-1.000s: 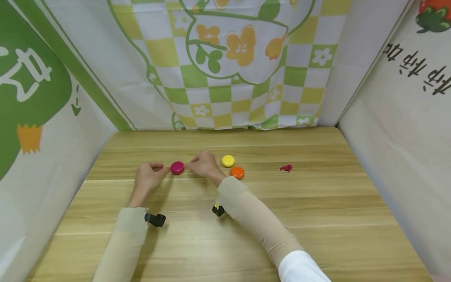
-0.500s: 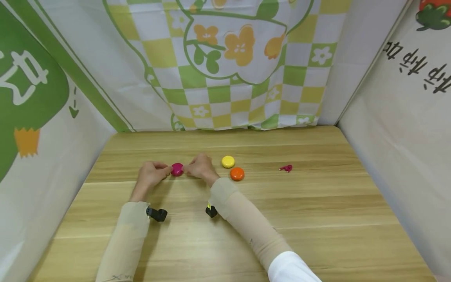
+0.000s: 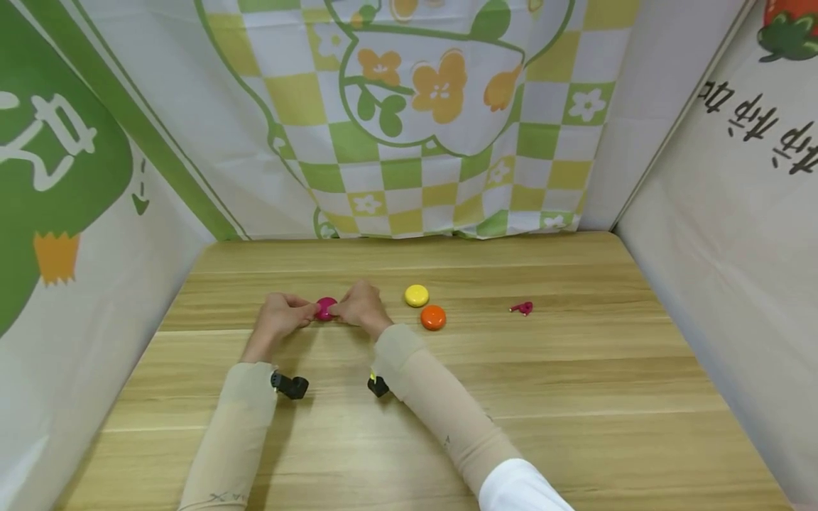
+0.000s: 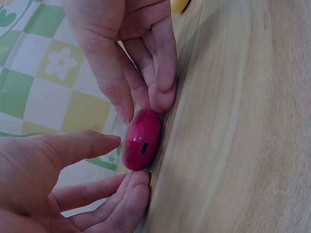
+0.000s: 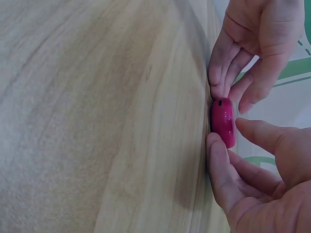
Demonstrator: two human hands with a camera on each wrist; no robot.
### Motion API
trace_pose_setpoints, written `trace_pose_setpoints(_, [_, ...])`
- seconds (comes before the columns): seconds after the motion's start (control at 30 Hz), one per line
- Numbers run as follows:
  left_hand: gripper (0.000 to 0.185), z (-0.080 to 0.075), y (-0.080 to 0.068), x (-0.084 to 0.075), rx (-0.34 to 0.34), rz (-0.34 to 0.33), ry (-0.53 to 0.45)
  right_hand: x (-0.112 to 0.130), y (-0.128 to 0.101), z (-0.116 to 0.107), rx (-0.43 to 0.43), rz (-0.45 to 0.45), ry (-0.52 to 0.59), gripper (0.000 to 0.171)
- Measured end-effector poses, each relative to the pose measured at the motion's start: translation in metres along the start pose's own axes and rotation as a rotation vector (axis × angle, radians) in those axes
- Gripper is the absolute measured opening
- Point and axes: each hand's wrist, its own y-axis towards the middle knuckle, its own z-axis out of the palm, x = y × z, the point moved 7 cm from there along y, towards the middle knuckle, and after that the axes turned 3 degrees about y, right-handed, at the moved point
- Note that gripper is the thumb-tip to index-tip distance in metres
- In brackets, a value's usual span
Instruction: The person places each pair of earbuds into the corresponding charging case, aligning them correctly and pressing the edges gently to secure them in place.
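Observation:
A round, glossy magenta earbud charging case lies on the table between both hands. My left hand holds its left edge, thumb over the top and fingers against the side. From the other side my right hand holds the right edge in a similar way. In the left wrist view, the case shows a small dark slot in its side, facing the camera. The same slot appears on the case in the right wrist view. The lid looks closed.
A yellow round case and an orange round case lie close together right of the right hand. Farther right are small magenta earbuds. A checked cloth hangs behind the wooden table, and fabric walls flank it.
Both hands have closed in on the magenta case; the right hand came leftward and now overlaps its edge. The case has barely shifted. The yellow and orange cases and earbuds stay put.

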Motion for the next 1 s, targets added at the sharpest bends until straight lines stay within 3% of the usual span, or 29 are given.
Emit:
trace_pose_setpoints(0.27, [0.043,0.004,-0.006,-0.003,0.009,0.014,0.034,-0.001,-0.002,-0.001,-0.024,-0.041,-0.010,0.013])
trace_pose_setpoints(0.57, [0.048,0.005,-0.017,-0.012,0.020,0.084,-0.126,0.010,-0.005,-0.018,-0.028,-0.198,0.011,0.014])
trace_pose_setpoints(0.77, [0.055,0.001,-0.025,-0.026,0.025,0.124,-0.199,0.023,-0.016,-0.041,0.024,-0.258,0.077,0.015])
trace_pose_setpoints(1.0, [0.050,0.001,-0.046,-0.054,0.024,0.175,-0.257,0.034,-0.039,-0.074,0.062,-0.360,0.081,0.019])
